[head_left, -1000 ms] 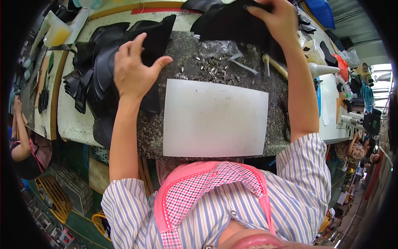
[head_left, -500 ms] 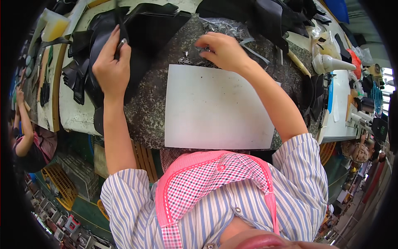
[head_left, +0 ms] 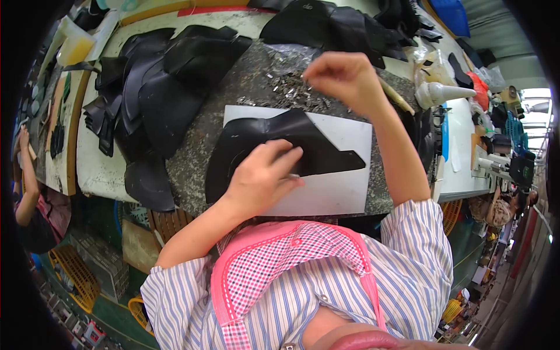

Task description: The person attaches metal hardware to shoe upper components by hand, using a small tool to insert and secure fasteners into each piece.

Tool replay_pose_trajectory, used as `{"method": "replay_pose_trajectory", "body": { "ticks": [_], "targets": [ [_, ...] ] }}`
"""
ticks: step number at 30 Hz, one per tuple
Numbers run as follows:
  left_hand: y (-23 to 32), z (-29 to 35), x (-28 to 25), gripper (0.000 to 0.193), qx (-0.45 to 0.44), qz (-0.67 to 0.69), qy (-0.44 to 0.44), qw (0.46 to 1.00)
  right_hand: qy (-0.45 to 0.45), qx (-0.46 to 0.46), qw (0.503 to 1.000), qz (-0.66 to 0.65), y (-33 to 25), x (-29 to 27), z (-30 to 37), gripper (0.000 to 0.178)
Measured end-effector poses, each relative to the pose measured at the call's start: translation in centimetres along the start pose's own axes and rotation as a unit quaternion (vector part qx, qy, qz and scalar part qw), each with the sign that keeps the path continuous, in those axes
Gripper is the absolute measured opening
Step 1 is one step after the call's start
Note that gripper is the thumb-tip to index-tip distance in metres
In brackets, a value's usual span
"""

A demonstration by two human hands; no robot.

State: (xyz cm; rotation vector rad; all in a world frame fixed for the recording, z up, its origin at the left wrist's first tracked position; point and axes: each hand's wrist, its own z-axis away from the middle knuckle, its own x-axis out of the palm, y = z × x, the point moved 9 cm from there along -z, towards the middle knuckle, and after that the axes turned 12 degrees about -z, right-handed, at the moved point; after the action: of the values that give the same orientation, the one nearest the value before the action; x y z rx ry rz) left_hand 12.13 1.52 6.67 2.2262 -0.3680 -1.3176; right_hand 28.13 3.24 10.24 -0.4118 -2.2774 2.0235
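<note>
A dark, glossy leather-like piece (head_left: pixel 280 143), wide at its left and with a narrow arm to the right, lies flat on a white sheet (head_left: pixel 326 195). Over it is my left hand (head_left: pixel 256 178), fingers bent and partly blurred, with a small shiny bit by the thumb that I cannot make out. Above the sheet's far edge my right hand (head_left: pixel 344 79) is raised, thumb and forefinger pinched on a tiny shiny metal piece (head_left: pixel 304 76). Many similar small metal pieces (head_left: pixel 294 90) lie loose beneath it on the speckled stone slab (head_left: pixel 189 166).
Stacked black pieces (head_left: pixel 175 96) cover the left of the table, and more (head_left: pixel 326 26) lie at the back. A white cone-tipped bottle (head_left: pixel 443 93) lies on the right near plastic bags. Another person (head_left: pixel 29 192) works at the far left.
My left hand has come from the left stack to the white sheet, and a black piece now lies there. My right hand has lifted and shifted right from the metal pieces.
</note>
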Motion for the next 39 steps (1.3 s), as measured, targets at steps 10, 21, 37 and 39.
{"method": "replay_pose_trajectory", "body": {
  "ticks": [10,21,37,39],
  "targets": [
    [1.1,-0.5,-6.8,0.022,-0.032,0.113,0.224,0.967,0.037,-0.128,0.991,0.026,-5.6,5.9,6.4,0.011],
    [4.1,-1.0,-7.4,0.026,0.058,-0.036,0.227,0.972,0.092,-0.058,0.96,-0.259,-0.9,6.0,7.7,0.013],
    [0.0,-0.2,-5.6,0.012,-0.082,0.292,0.117,0.946,0.069,-0.152,0.986,0.015,-5.5,7.0,8.4,0.014],
    [0.0,-0.1,-5.0,0.009,-0.094,0.359,0.083,0.925,0.051,-0.176,0.983,0.015,-6.0,7.0,8.4,0.014]
  ]
}}
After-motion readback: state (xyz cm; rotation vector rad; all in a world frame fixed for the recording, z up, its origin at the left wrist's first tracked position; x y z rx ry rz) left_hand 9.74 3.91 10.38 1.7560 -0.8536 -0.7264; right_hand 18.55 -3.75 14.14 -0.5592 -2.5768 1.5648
